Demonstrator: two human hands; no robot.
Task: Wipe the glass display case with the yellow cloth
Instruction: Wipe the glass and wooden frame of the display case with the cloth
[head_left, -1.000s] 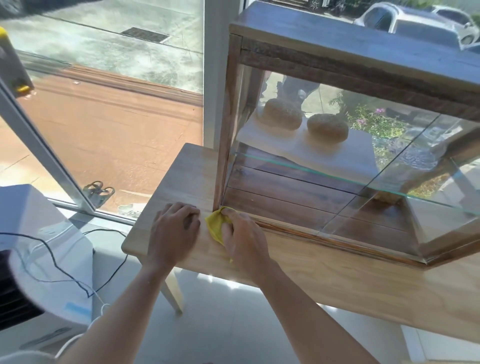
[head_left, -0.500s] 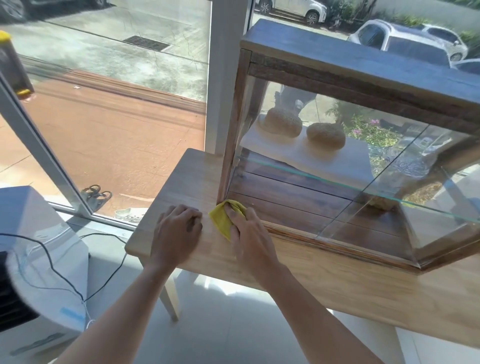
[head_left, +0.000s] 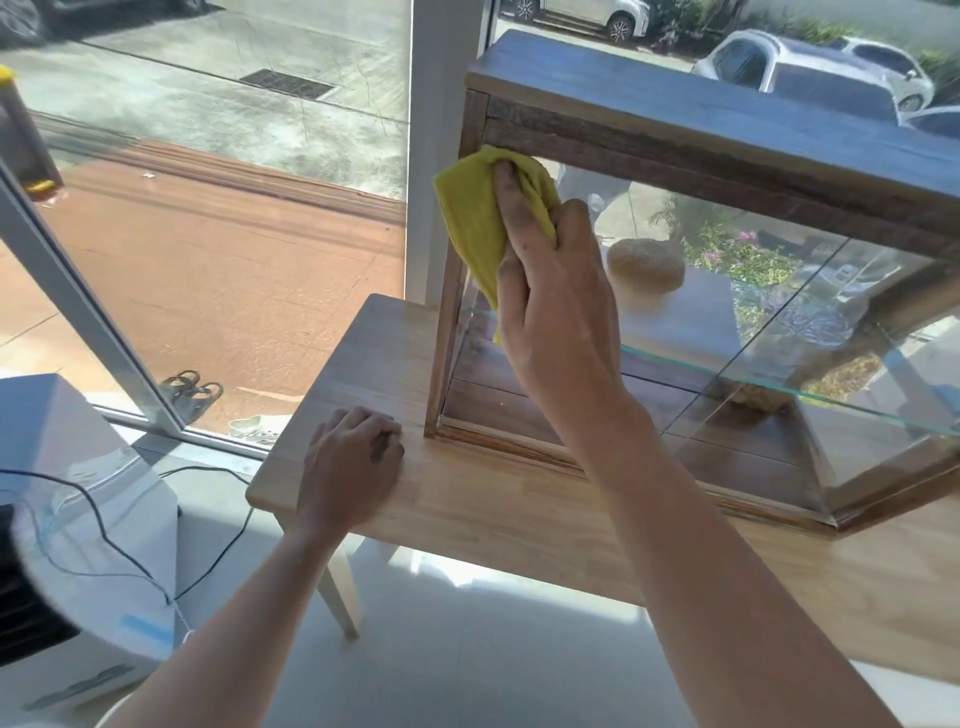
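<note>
Both right hand (head_left: 550, 312) and yellow cloth (head_left: 475, 228) rose up the case (head_left: 675, 148).

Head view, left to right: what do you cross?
white appliance → left hand resting on the table → yellow cloth → right hand holding it against the glass → bread roll inside the case

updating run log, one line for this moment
right hand: holds yellow cloth on display case upper left | left hand: rests on table
</note>
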